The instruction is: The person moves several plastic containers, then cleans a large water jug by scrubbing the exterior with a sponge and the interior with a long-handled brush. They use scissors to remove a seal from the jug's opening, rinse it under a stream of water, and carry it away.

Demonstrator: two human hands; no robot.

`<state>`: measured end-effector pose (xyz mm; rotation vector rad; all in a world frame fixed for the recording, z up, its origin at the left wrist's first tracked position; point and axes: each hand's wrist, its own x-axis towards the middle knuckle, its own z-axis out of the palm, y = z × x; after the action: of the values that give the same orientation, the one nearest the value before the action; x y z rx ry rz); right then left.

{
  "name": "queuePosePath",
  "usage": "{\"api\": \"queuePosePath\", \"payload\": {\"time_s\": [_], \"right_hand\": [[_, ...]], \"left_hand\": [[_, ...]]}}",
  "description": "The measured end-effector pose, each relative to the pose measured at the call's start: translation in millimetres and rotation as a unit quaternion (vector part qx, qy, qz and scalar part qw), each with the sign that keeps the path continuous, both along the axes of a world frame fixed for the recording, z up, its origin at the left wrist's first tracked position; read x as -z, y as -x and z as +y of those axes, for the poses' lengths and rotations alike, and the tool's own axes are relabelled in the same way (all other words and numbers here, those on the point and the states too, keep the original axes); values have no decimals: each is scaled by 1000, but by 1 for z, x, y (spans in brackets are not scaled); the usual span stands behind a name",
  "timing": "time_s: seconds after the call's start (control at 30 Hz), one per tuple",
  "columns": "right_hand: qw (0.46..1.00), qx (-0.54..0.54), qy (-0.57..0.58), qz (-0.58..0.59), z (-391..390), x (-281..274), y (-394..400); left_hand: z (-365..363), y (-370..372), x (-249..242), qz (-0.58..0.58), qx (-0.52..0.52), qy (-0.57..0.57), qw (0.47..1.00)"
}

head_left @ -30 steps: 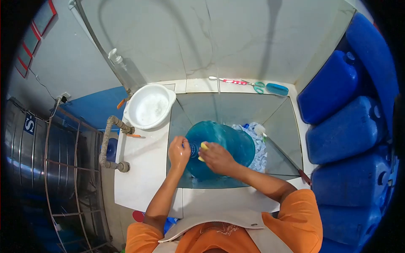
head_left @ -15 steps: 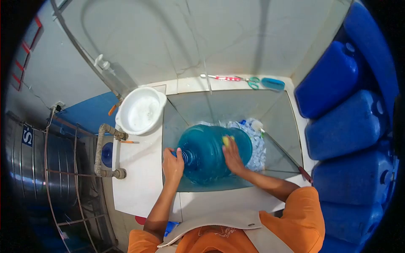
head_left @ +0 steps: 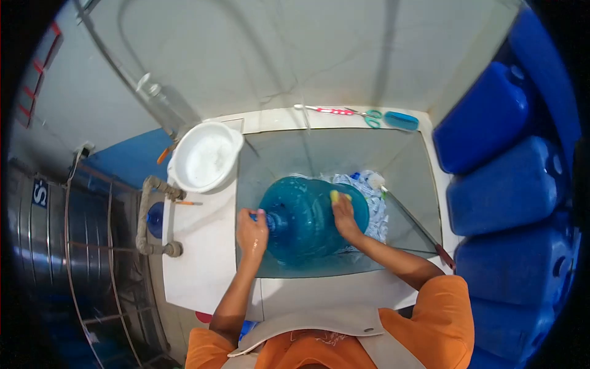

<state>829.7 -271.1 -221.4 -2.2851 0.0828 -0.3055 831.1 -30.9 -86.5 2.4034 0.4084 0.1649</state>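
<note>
A large translucent blue water jug (head_left: 301, 215) lies on its side in the tiled basin (head_left: 270, 147), neck to the left. My left hand (head_left: 252, 232) is closed around its neck. Pressed on the upper side of the jug, near its base, is my right hand (head_left: 345, 220) with a yellow sponge (head_left: 335, 196) under its fingers. Pale blue and white crumpled pieces (head_left: 376, 215) lie beneath and behind the jug's base. A long-handled brush (head_left: 412, 224) leans from them to the basin's right rim.
A white bowl with suds (head_left: 206, 157) and a pump bottle (head_left: 166, 107) stand at the left. On the back ledge lie a red-and-white toothbrush (head_left: 326, 110), scissors (head_left: 372, 118) and a blue brush (head_left: 401, 120). Blue jerrycans (head_left: 491, 184) line the right; pipes (head_left: 144, 215) rise at left.
My right hand and the sponge have slid slightly right and up along the jug toward its base. My left hand stays at the neck. The camera view has shifted a little.
</note>
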Motion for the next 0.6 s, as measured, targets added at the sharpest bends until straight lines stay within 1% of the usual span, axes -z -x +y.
{"api": "queuePosePath", "payload": {"time_s": [0.03, 0.07, 0.1, 0.13, 0.17, 0.2, 0.23, 0.27, 0.3, 0.33, 0.37, 0.4, 0.43, 0.47, 0.5, 0.53, 0.57, 0.6], "right_hand": [[998, -56, -21, -13, 15, -42, -13], [992, -112, -43, -27, 30, -80, -32], [981, -168, -69, -64, 48, -119, -49], [965, -220, -93, -103, 69, -148, -72], [945, -274, -59, -170, 97, -164, -95], [917, -322, -24, -234, 127, -176, -115], [898, -371, 27, -234, 156, -188, -131], [875, -417, 78, -235, 183, -198, -145], [870, -451, 144, -139, 213, -200, -165], [853, -477, 209, -41, 240, -192, -182], [851, -479, 209, -48, 259, -175, -193], [850, -450, 274, -21, 277, -155, -207], [844, -418, 336, 7, 289, -143, -216], [844, -420, 335, 2, 295, -142, -219], [854, -398, 329, 59, 298, -138, -220], [860, -376, 322, 120, 298, -137, -216], [859, -377, 324, 125, 297, -138, -218], [853, -401, 320, 91, 293, -141, -225]], "left_hand": [[6, 8, 4, 18, 31, 20, 999], [10, 16, 2, 14, 15, 16, 1000], [14, 24, -1, -54, 104, 28, 993], [17, 27, -3, -123, 194, 37, 972], [22, 27, -5, -130, 185, 32, 974], [26, 29, -6, -106, 220, 30, 969], [29, 30, -7, -81, 256, 28, 963], [31, 31, -8, -83, 252, 25, 964], [32, 30, -9, -27, 246, -9, 969], [34, 29, -11, 29, 239, -43, 970], [33, 30, -14, 53, 228, -56, 971], [33, 29, -11, 48, 225, -61, 971], [34, 30, -4, 14, 230, -94, 969], [35, 29, 1, -19, 235, -126, 964], [35, 27, 7, -99, 235, -132, 958], [36, 24, 13, -97, 233, -132, 959], [34, 21, 19, -151, 215, -102, 960], [29, 21, 26, -202, 197, -70, 957]]}}
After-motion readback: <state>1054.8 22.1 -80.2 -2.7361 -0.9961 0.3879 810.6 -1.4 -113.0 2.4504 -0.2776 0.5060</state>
